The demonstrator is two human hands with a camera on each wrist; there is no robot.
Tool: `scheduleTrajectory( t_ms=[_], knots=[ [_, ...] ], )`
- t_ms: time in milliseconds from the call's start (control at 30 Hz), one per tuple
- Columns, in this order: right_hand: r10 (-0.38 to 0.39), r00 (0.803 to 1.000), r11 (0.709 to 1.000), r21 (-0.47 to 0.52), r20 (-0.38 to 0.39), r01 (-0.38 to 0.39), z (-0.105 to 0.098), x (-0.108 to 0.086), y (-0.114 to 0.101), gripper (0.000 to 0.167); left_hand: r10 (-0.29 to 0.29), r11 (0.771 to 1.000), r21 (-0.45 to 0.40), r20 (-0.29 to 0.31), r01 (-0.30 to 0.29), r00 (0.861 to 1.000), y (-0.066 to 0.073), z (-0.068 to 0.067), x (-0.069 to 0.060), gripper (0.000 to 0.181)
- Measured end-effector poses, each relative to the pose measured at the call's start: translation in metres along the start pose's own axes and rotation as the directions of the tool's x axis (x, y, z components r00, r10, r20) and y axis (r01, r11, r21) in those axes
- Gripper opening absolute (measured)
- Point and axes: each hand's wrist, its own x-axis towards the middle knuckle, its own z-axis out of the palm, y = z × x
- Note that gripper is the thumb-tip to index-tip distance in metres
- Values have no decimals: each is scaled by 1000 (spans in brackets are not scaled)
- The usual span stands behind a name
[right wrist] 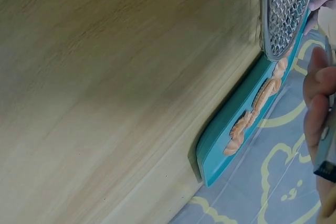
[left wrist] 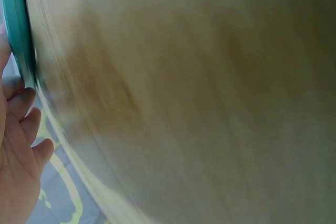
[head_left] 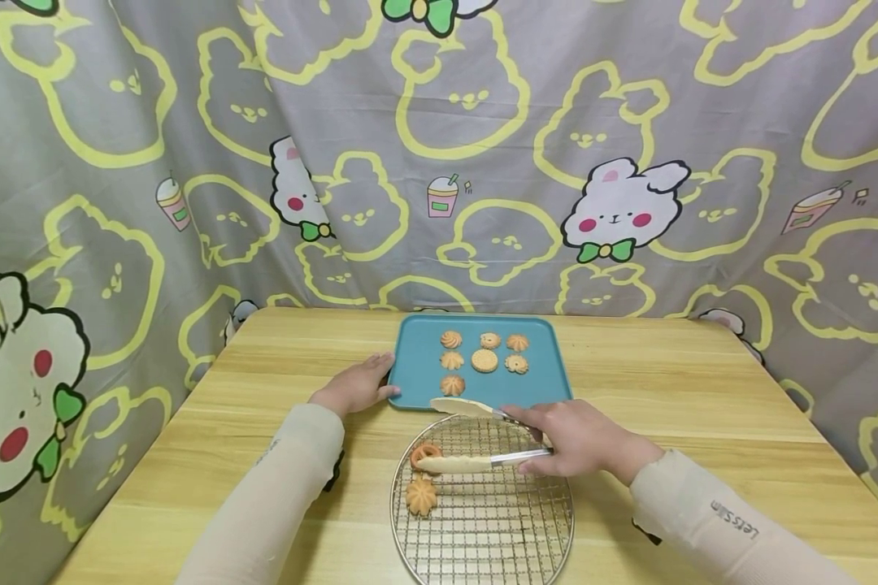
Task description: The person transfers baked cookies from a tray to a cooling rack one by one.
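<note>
My right hand grips a pair of tongs with cream-coloured tips, its arms spread apart. The lower tip lies over a ring-shaped cookie on the round wire rack; the upper tip is near the tray's front edge. Below the ring cookie, a flower-shaped cookie lies on the rack. At the left edge of the blue-green tray, my left hand touches the rim with thumb and fingers spread. In the left wrist view, several loosely bent fingers show beside the rim.
Several cookies stand in rows on the tray, with a round flat one in the middle. The rack sits directly in front of the tray on the wooden table. A patterned grey curtain hangs behind the table's far edge.
</note>
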Motion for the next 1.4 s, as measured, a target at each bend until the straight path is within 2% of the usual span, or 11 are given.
scheduleTrajectory(
  t_ms=[333,667,1100,1400],
  knots=[
    [97,995,995,-25,15,-96,-1,1,1,89,-1,1000,-6,0,1,1000,-1,0,0,74],
    [190,981,982,14,38,-191,-2,4,6,95,4,1000,-5,-11,-4,1000,0,1,0,73],
    [332,941,941,54,60,-335,-6,11,13,95,5,1000,-5,-9,-5,1000,-1,1,0,72],
    [377,925,924,54,52,-379,-4,14,16,92,1,1000,-13,-11,-1,1000,0,1,0,72]
  ],
)
